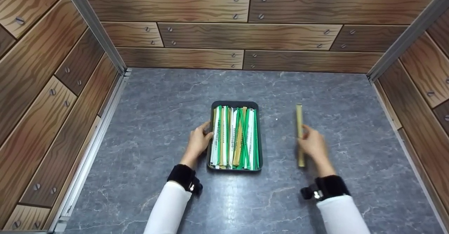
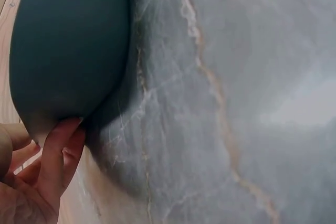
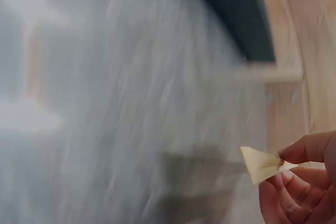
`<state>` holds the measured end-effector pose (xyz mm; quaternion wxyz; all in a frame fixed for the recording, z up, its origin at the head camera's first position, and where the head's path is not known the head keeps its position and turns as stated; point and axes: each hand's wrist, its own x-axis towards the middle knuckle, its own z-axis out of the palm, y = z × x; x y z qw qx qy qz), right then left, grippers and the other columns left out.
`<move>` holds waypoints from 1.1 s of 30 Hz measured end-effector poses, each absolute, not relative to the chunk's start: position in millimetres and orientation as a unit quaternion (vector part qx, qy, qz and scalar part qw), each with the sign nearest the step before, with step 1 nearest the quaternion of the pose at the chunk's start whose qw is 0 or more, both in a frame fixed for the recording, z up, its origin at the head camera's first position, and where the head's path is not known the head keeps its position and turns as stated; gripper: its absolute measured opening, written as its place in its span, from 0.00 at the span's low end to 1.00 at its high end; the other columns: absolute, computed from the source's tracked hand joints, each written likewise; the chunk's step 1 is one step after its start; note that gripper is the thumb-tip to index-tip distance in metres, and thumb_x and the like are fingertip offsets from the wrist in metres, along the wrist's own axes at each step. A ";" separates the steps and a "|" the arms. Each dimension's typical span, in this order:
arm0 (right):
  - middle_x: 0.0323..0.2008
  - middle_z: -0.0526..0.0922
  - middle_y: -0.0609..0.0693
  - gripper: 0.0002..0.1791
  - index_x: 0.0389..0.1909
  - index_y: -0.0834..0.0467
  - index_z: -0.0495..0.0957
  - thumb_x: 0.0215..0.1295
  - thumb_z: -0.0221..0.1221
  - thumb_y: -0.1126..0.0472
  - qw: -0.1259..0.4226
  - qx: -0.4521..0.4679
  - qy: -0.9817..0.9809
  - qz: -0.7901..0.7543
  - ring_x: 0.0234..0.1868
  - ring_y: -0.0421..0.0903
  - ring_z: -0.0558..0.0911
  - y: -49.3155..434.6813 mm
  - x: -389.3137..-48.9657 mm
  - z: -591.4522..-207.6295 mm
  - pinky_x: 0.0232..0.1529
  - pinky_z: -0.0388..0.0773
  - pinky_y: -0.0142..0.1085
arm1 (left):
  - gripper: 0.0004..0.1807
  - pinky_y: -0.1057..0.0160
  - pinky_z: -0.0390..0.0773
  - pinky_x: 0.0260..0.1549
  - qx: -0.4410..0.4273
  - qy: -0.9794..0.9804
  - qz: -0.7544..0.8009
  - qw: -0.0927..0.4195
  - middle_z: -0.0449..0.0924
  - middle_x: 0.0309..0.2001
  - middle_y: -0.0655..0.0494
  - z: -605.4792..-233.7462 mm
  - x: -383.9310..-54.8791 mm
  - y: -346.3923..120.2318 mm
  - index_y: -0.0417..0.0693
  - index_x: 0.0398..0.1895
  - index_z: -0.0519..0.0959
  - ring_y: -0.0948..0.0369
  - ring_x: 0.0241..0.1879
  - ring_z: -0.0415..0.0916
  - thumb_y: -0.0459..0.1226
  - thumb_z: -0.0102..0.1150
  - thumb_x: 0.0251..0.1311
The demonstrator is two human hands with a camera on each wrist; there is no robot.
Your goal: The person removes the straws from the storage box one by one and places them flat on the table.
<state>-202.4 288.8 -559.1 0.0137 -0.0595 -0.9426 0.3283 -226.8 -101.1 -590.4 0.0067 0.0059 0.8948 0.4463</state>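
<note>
A dark tray (image 1: 235, 171) full of long thin paper packets (image 1: 234, 139) in green, white and tan stands in the middle of the grey surface. My left hand (image 1: 199, 141) grips the tray's left side. Close up in the left wrist view, the fingertips (image 2: 65, 129) press against the tray's smooth outer wall (image 2: 68, 45). Out to the right of the tray, my right hand (image 1: 314, 144) pinches a long tan paper packet (image 1: 299, 116), which points away from me. The right wrist view shows the packet's near end (image 3: 260, 165) flaring out from between thumb and fingers.
Grey marbled table surface (image 1: 158, 97) spreads around the tray. Wood-patterned panels (image 1: 203, 35) wall it in at the back and both sides, with metal rails (image 1: 101, 27) at the corners. A tiny white speck lies between tray and right hand.
</note>
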 end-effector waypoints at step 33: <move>0.63 0.62 0.76 0.33 0.73 0.61 0.59 0.66 0.48 0.60 -0.104 -0.233 -0.934 0.248 0.56 0.75 0.67 385.9 -200.1 -569.9 0.46 0.71 0.63 | 0.24 0.55 0.80 0.35 -0.019 0.888 0.460 0.001 0.84 0.36 0.45 -593.2 -223.2 -95.2 0.40 0.66 0.72 0.54 0.34 0.81 0.35 0.58 0.68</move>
